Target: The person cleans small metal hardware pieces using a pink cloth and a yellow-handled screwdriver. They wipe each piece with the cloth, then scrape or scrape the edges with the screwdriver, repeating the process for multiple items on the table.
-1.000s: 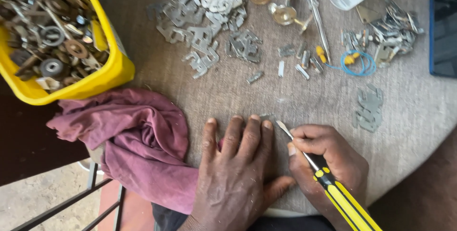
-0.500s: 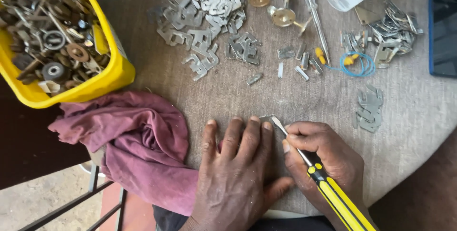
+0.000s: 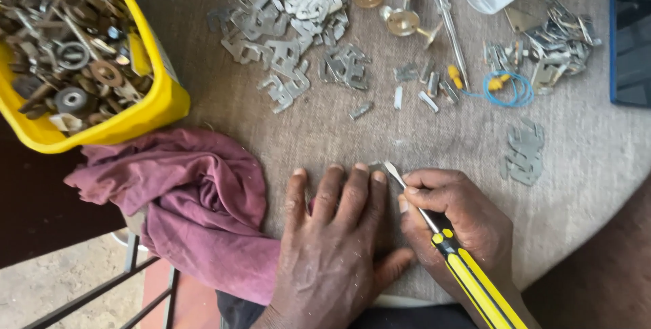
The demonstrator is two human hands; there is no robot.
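Your one screen: a dark phone (image 3: pixel 630 48), flat rectangle with a blue edge, at the table's (image 3: pixel 597 166) far right edge, display black. You've no packages, labels or signs in view.

A yellow tub (image 3: pixel 152 109) full of rusty washers and bolts sits far left. Near it lies a crumpled maroon rag (image 3: pixel 196 200). Flat metal clips (image 3: pixel 291 17) are heaped far across the table, with brass fittings (image 3: pixel 400 17), a blue wire loop (image 3: pixel 508 88) and a dark phone (image 3: pixel 630 48) far right.
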